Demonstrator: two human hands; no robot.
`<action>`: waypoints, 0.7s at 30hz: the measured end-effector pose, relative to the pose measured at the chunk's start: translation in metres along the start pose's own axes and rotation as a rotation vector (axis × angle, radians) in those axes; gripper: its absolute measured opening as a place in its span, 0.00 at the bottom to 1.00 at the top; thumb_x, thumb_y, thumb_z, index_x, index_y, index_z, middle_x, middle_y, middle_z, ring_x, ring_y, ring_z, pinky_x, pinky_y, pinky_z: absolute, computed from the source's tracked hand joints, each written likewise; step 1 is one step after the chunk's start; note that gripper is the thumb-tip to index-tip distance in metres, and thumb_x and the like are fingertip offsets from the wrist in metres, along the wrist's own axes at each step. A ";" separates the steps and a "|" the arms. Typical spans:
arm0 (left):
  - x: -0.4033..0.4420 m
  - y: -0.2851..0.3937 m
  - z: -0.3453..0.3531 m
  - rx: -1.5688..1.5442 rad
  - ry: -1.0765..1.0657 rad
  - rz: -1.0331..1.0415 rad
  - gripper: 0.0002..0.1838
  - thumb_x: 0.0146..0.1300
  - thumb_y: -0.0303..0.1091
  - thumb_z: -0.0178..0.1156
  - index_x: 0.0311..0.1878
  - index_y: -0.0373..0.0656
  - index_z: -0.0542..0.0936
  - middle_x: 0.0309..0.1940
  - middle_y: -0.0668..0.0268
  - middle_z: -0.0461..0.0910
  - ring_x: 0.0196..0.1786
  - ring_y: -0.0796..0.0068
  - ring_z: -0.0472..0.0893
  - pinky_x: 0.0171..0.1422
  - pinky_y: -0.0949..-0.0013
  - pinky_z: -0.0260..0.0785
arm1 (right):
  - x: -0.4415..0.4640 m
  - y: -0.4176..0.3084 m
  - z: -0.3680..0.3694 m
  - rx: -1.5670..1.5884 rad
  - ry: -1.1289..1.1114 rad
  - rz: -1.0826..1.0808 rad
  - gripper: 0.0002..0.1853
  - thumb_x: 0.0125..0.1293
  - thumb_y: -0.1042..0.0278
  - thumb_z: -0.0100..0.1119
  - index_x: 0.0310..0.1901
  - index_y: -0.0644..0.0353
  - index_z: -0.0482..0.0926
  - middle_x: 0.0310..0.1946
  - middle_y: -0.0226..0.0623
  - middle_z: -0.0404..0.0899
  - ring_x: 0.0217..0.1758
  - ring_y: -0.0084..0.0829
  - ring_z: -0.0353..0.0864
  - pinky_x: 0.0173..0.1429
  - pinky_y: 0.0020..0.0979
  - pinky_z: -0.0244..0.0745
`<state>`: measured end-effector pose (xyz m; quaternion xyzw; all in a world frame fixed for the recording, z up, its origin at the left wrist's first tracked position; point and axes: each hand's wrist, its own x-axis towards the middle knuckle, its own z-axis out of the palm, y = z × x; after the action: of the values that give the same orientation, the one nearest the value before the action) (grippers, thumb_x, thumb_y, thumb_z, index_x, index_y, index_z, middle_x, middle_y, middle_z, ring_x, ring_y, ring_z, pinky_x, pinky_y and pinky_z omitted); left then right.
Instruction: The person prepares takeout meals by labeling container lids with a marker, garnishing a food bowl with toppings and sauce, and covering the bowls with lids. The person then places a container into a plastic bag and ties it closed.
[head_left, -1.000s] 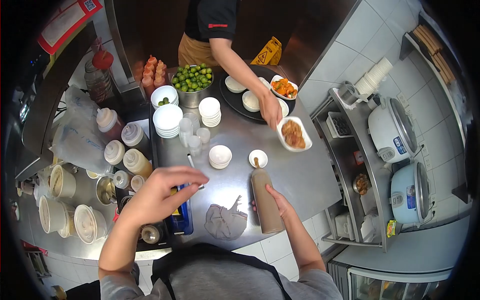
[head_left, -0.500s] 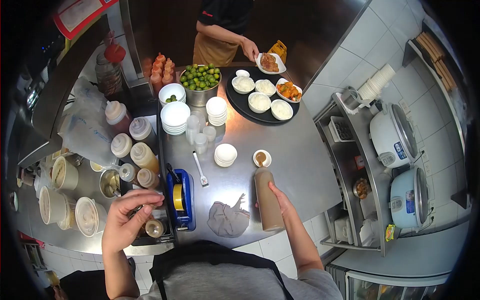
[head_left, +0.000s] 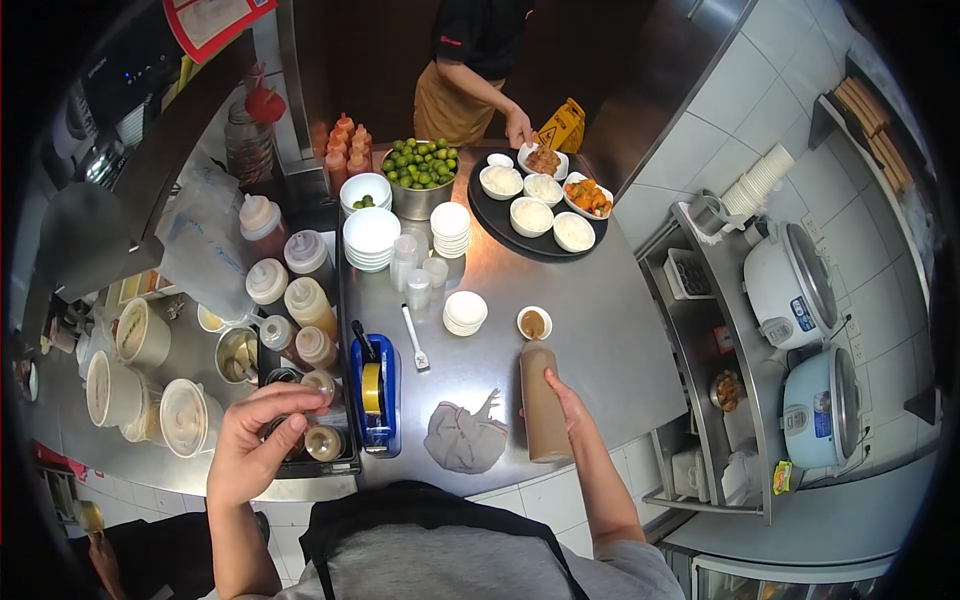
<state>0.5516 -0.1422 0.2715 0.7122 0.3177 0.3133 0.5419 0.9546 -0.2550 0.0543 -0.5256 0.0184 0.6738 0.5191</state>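
My right hand [head_left: 567, 408] is wrapped round a large squeeze bottle [head_left: 544, 405] of brown sauce, its tip at a small white bowl [head_left: 534, 322] that has brown sauce in it. My left hand [head_left: 262, 430] is over the black tray of bottles at the left, thumb and fingers closed on a small clear-capped jar [head_left: 319, 385]. Beside the bottle lies a crumpled grey cloth [head_left: 466, 437]. A stack of small white bowls [head_left: 465, 312] stands left of the sauce bowl.
Across the counter a co-worker's hand [head_left: 518, 127] touches a dish of meat [head_left: 543, 161] on a round black tray [head_left: 485, 212] with rice bowls. A blue tape dispenser [head_left: 377, 400], white spatula [head_left: 416, 340], plastic cups [head_left: 418, 290] and a pot of limes [head_left: 420, 168] stand left of centre.
The co-worker's hand has carried the meat dish back to the black tray. My left hand has moved down and left to the jars. Sauce now shows in the small bowl.
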 end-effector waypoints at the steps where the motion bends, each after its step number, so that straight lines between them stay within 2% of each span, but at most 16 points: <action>1: -0.003 0.001 -0.001 0.002 0.005 -0.009 0.10 0.63 0.28 0.56 0.45 0.34 0.80 0.43 0.58 0.78 0.45 0.70 0.79 0.53 0.70 0.70 | 0.001 0.001 -0.001 -0.004 0.012 -0.007 0.29 0.59 0.40 0.57 0.47 0.60 0.73 0.30 0.43 0.78 0.28 0.43 0.81 0.30 0.41 0.79; 6: -0.016 -0.003 -0.010 0.022 0.032 -0.003 0.10 0.63 0.28 0.56 0.45 0.34 0.80 0.43 0.58 0.78 0.46 0.70 0.79 0.53 0.69 0.69 | 0.008 0.007 -0.008 -0.054 -0.019 -0.044 0.29 0.60 0.41 0.56 0.48 0.62 0.72 0.31 0.43 0.78 0.31 0.42 0.81 0.33 0.42 0.79; 8: -0.022 -0.003 -0.015 -0.006 0.051 -0.005 0.09 0.62 0.25 0.56 0.44 0.37 0.81 0.41 0.61 0.80 0.42 0.72 0.78 0.48 0.71 0.69 | 0.009 0.012 -0.009 -0.105 -0.057 -0.055 0.29 0.61 0.41 0.55 0.48 0.62 0.71 0.32 0.44 0.78 0.32 0.43 0.81 0.35 0.42 0.80; 10: -0.030 -0.012 -0.028 0.089 0.044 0.064 0.10 0.61 0.25 0.57 0.45 0.37 0.81 0.40 0.62 0.81 0.42 0.74 0.78 0.48 0.72 0.68 | 0.010 0.016 -0.009 -0.144 -0.135 -0.270 0.29 0.61 0.42 0.56 0.50 0.63 0.70 0.35 0.47 0.78 0.34 0.43 0.82 0.40 0.43 0.80; 12: -0.037 -0.013 -0.040 0.015 0.041 0.029 0.10 0.61 0.25 0.57 0.45 0.38 0.81 0.40 0.62 0.81 0.41 0.73 0.78 0.49 0.71 0.67 | 0.004 0.009 -0.002 -0.248 -0.297 -0.365 0.29 0.60 0.46 0.58 0.51 0.65 0.69 0.40 0.49 0.78 0.38 0.43 0.82 0.45 0.44 0.79; 14: -0.045 -0.017 -0.054 0.129 0.043 0.103 0.10 0.61 0.26 0.57 0.45 0.38 0.81 0.38 0.63 0.82 0.41 0.72 0.78 0.53 0.70 0.65 | -0.007 0.005 0.024 -0.259 -0.221 -0.557 0.30 0.57 0.52 0.61 0.53 0.66 0.68 0.42 0.49 0.77 0.41 0.42 0.81 0.46 0.44 0.79; 16: -0.056 -0.018 -0.066 0.029 0.035 0.056 0.10 0.62 0.26 0.57 0.46 0.38 0.80 0.37 0.64 0.82 0.43 0.72 0.77 0.53 0.70 0.65 | -0.043 -0.010 0.079 -0.311 -0.291 -0.684 0.32 0.52 0.57 0.63 0.55 0.68 0.66 0.42 0.48 0.77 0.41 0.42 0.81 0.46 0.43 0.78; 18: -0.067 -0.023 -0.088 0.105 -0.037 0.148 0.11 0.64 0.25 0.54 0.48 0.39 0.80 0.44 0.63 0.81 0.52 0.70 0.77 0.61 0.66 0.64 | -0.060 -0.019 0.121 -0.349 -0.322 -0.934 0.35 0.47 0.60 0.64 0.57 0.69 0.65 0.44 0.47 0.76 0.43 0.42 0.80 0.48 0.41 0.77; 21: -0.093 -0.037 -0.112 0.050 0.017 0.132 0.12 0.66 0.27 0.53 0.51 0.39 0.78 0.45 0.64 0.80 0.53 0.71 0.76 0.60 0.68 0.65 | -0.087 -0.024 0.197 -0.318 -0.411 -1.206 0.40 0.44 0.62 0.66 0.59 0.67 0.63 0.49 0.44 0.72 0.51 0.40 0.76 0.55 0.38 0.74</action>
<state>0.4025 -0.1442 0.2504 0.7424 0.2820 0.3463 0.4994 0.8280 -0.1912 0.2182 -0.3745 -0.4790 0.3459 0.7147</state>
